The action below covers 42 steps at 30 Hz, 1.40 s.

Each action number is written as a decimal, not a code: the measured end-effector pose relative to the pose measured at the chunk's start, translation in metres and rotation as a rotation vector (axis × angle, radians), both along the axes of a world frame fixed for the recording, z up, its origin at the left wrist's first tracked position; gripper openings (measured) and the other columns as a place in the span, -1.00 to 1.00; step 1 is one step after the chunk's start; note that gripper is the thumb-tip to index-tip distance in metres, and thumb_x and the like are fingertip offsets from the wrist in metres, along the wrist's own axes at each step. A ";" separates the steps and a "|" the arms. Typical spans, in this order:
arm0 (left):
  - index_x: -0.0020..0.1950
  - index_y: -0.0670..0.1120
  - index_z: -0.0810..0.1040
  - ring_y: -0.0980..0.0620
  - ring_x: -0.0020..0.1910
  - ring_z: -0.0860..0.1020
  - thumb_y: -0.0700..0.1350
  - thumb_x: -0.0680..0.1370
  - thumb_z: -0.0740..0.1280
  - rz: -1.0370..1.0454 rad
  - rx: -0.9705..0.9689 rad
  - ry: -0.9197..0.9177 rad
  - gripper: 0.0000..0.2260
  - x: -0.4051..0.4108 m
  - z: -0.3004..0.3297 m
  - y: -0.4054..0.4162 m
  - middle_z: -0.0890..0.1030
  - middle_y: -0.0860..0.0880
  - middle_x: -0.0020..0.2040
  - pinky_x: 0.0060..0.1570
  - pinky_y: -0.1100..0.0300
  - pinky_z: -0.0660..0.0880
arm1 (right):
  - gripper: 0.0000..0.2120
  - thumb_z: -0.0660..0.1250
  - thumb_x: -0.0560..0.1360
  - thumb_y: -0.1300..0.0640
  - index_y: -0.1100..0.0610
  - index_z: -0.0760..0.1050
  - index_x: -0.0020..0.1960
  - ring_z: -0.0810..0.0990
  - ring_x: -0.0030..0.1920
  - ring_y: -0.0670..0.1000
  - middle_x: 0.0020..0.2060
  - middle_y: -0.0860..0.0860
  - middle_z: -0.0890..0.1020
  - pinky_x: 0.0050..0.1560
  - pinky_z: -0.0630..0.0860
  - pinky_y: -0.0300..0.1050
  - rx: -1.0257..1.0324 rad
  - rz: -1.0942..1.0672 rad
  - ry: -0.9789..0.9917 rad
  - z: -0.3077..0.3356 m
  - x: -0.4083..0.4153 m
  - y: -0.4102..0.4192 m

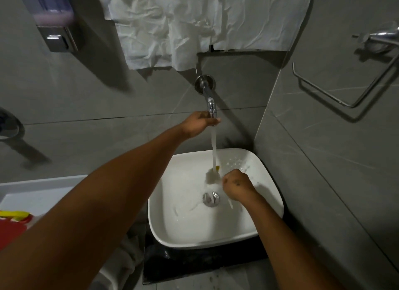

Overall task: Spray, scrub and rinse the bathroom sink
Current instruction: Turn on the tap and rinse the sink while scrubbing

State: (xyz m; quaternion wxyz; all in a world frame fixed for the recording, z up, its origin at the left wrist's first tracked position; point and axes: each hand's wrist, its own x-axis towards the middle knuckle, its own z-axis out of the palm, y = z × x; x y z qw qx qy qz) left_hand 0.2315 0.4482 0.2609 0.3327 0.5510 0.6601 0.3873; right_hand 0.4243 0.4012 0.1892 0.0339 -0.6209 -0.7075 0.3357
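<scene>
A white rectangular sink (265, 220) sits on a dark counter in the corner, with a chrome drain (211, 199) in its middle. A chrome wall tap (209, 95) pours a stream of water (213, 151) into the basin. My left hand (199, 124) is closed around the tap's end. My right hand (236, 187) is inside the basin beside the stream, closed on a small scrubber (212, 175) that shows a bit of yellow; most of it is hidden by water and fingers.
Crumpled white paper (194, 23) covers the mirror above the tap. A soap dispenser (54, 21) hangs at upper left, a chrome towel holder (349, 88) on the right wall. A white tray (32, 194) with red and yellow items (13, 225) lies at left.
</scene>
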 end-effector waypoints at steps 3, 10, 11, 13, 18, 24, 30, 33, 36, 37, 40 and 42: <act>-0.02 -0.04 0.64 0.00 0.04 0.56 0.02 0.57 0.36 0.000 0.011 -0.020 -0.84 -0.003 -0.001 0.000 0.64 -0.03 0.00 0.19 0.08 0.40 | -0.84 0.24 0.51 0.25 0.23 0.57 0.01 0.63 0.04 0.21 0.01 0.19 0.65 -0.06 0.53 -0.12 0.032 -0.003 -0.011 -0.003 -0.001 -0.002; -0.02 -0.09 0.67 -0.05 0.03 0.61 0.00 0.49 0.46 0.024 0.040 -0.091 -0.82 -0.004 -0.004 0.003 0.68 -0.06 -0.05 0.22 0.02 0.45 | -0.79 0.22 0.47 0.27 0.20 0.63 -0.04 0.56 -0.16 0.12 -0.14 0.11 0.62 -0.15 0.44 -0.19 0.022 0.084 -0.022 -0.007 0.005 -0.002; 0.00 -0.10 0.67 -0.03 0.02 0.62 0.00 0.47 0.48 0.033 0.033 -0.111 -0.79 -0.004 -0.004 0.004 0.68 -0.05 -0.05 0.21 0.03 0.45 | -0.78 0.22 0.46 0.26 0.20 0.63 -0.05 0.58 -0.15 0.13 -0.14 0.12 0.63 -0.16 0.44 -0.19 0.001 0.100 -0.013 -0.008 0.005 -0.001; 0.04 -0.10 0.67 0.01 0.04 0.60 -0.02 0.47 0.49 0.054 -0.002 -0.149 -0.78 -0.002 -0.002 0.004 0.68 -0.01 -0.03 0.21 0.06 0.43 | -0.79 0.22 0.47 0.27 0.20 0.63 -0.05 0.55 -0.19 0.13 -0.18 0.10 0.61 -0.17 0.45 -0.19 0.010 0.103 -0.019 -0.008 0.006 -0.001; -0.08 -0.16 0.65 0.04 -0.04 0.59 -0.02 0.39 0.56 0.170 -0.050 -0.238 -0.74 0.007 0.004 -0.001 0.67 -0.06 -0.08 -0.01 0.16 0.39 | -0.78 0.19 0.45 0.32 0.11 0.55 -0.23 0.50 -0.27 0.09 -0.34 0.01 0.50 -0.23 0.41 -0.22 0.043 0.145 -0.035 -0.007 0.009 0.000; -0.20 -0.01 0.47 0.01 -0.24 0.59 0.11 0.33 0.58 0.570 0.024 -0.033 -0.66 0.041 -0.001 0.002 0.60 -0.03 -0.22 -0.15 0.02 0.59 | -0.80 0.25 0.51 0.15 0.08 0.64 0.01 0.64 -0.04 0.17 -0.05 0.10 0.68 -0.11 0.50 -0.15 0.125 0.082 0.017 -0.007 0.009 0.000; -0.08 0.03 0.50 0.00 -0.14 0.61 0.21 0.44 0.45 0.593 0.120 0.142 -0.70 0.055 -0.007 -0.008 0.61 0.04 -0.16 -0.09 0.04 0.56 | -0.78 0.26 0.47 0.24 0.13 0.62 0.04 0.64 0.01 0.18 0.00 0.12 0.67 -0.04 0.57 -0.11 0.127 0.044 -0.047 -0.008 0.025 0.002; 0.36 -0.02 0.44 -0.12 0.23 0.55 0.28 0.53 0.30 0.463 0.105 0.230 -0.47 0.056 -0.041 -0.035 0.59 -0.08 0.26 0.19 -0.04 0.50 | -0.78 0.23 0.47 0.25 0.17 0.60 0.03 0.64 0.02 0.18 0.00 0.14 0.65 -0.12 0.49 -0.16 0.095 0.061 -0.070 -0.013 0.038 0.000; 0.55 -0.13 0.17 -0.21 0.38 0.41 0.34 0.55 0.16 0.338 -0.201 0.536 -0.25 0.052 -0.097 -0.074 0.43 -0.20 0.44 0.32 -0.10 0.36 | -0.77 0.21 0.49 0.23 0.17 0.59 0.06 0.63 0.08 0.20 0.04 0.15 0.65 -0.03 0.52 -0.10 0.130 0.089 -0.099 -0.020 0.044 -0.001; 0.56 -0.14 0.14 -0.21 0.38 0.40 0.34 0.56 0.15 0.319 -0.269 0.603 -0.25 0.051 -0.113 -0.089 0.42 -0.20 0.44 0.31 -0.09 0.35 | -0.78 0.23 0.49 0.22 0.16 0.60 0.05 0.63 0.06 0.20 0.02 0.15 0.65 -0.03 0.53 -0.09 0.120 0.111 -0.091 -0.021 0.041 0.000; 0.56 -0.17 0.14 -0.20 0.39 0.38 0.30 0.57 0.16 0.301 -0.318 0.667 -0.27 0.042 -0.139 -0.129 0.40 -0.20 0.45 0.32 -0.07 0.31 | -0.80 0.27 0.47 0.18 0.14 0.62 0.02 0.64 0.01 0.21 0.00 0.15 0.66 -0.09 0.51 -0.12 0.091 0.169 -0.054 -0.022 0.019 0.002; 0.55 -0.17 0.17 -0.20 0.41 0.37 0.28 0.57 0.18 0.343 -0.301 0.673 -0.29 0.023 -0.143 -0.153 0.38 -0.19 0.47 0.35 -0.05 0.28 | -0.79 0.30 0.48 0.14 0.11 0.62 0.07 0.63 0.06 0.21 0.06 0.15 0.66 -0.05 0.52 -0.11 0.116 0.193 0.017 -0.018 -0.006 -0.003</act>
